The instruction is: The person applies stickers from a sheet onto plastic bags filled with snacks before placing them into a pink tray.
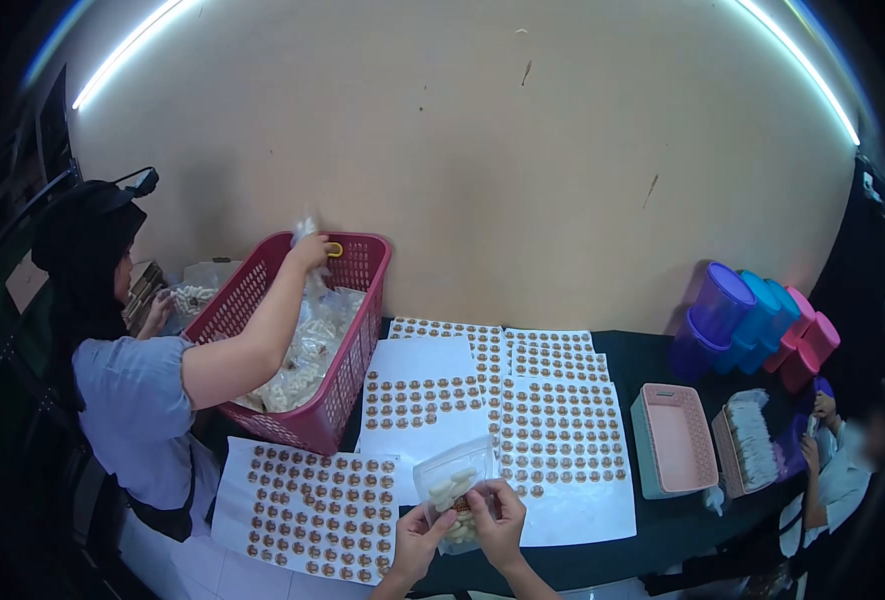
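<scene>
At the bottom centre of the frame, nearest the camera, the person's two hands meet on a small clear bag (452, 490) filled with pale, finger-shaped snack pieces. The left hand (418, 540) curls closed around the bag's lower left edge, thumb on top. The right hand (497, 520) is also closed on it, fingertips pinching at the front of the bag where a brown round sticker seems to sit, though the spot is too small to be sure.

The bag hovers just above the sticker sheets (562, 440), white sheets of brown round labels spread over the dark desk (662, 530) through the middle of the frame. The step in hand looks like labelling: pressing a sticker onto the filled bag. The next move would call for smoothing the label flat while the left hand holds the bag steady.

At the left, a co-worker in a pale blue top reaches into a red basket (347, 400) holding more filled bags. At the right sit a pink tray (677, 440) and a row of stacked coloured tubs (762, 320); another person sits at the right edge.
</scene>
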`<action>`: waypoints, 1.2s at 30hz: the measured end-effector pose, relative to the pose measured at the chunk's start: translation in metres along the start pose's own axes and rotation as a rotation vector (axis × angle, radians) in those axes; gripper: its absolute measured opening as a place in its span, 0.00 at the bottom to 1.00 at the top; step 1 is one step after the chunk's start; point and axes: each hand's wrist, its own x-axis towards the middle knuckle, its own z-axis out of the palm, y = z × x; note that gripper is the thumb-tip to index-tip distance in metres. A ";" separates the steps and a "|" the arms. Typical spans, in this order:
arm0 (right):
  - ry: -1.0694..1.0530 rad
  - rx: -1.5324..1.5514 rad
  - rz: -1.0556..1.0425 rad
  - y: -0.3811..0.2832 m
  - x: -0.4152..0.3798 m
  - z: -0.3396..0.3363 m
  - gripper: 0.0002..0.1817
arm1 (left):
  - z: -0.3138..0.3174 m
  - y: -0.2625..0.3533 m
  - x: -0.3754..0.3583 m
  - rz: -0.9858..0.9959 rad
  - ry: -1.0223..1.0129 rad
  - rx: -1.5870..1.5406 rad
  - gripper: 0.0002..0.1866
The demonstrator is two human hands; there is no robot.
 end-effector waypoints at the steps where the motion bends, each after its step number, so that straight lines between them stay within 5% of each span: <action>1: 0.012 0.013 0.014 -0.004 0.001 0.004 0.07 | -0.001 0.003 -0.001 0.032 0.010 -0.015 0.14; 8: -0.032 0.138 0.045 -0.005 -0.011 0.024 0.12 | -0.007 0.029 -0.001 0.163 0.033 0.126 0.13; 10: -0.056 -0.042 -0.104 -0.007 -0.016 0.025 0.12 | -0.008 0.030 -0.006 0.156 0.087 0.223 0.12; 16: -0.009 -0.105 -0.078 -0.020 -0.024 0.014 0.10 | -0.018 0.018 -0.011 0.301 0.005 0.440 0.12; 20: -0.002 0.070 0.071 -0.012 -0.030 0.020 0.11 | -0.021 0.021 -0.015 0.209 -0.021 0.374 0.14; 29: -0.428 0.075 0.186 0.000 -0.038 0.025 0.16 | -0.043 0.030 -0.022 0.114 0.144 0.328 0.13; 36: -0.233 0.232 0.300 0.011 -0.037 0.028 0.15 | -0.050 0.019 -0.013 0.046 0.102 0.245 0.14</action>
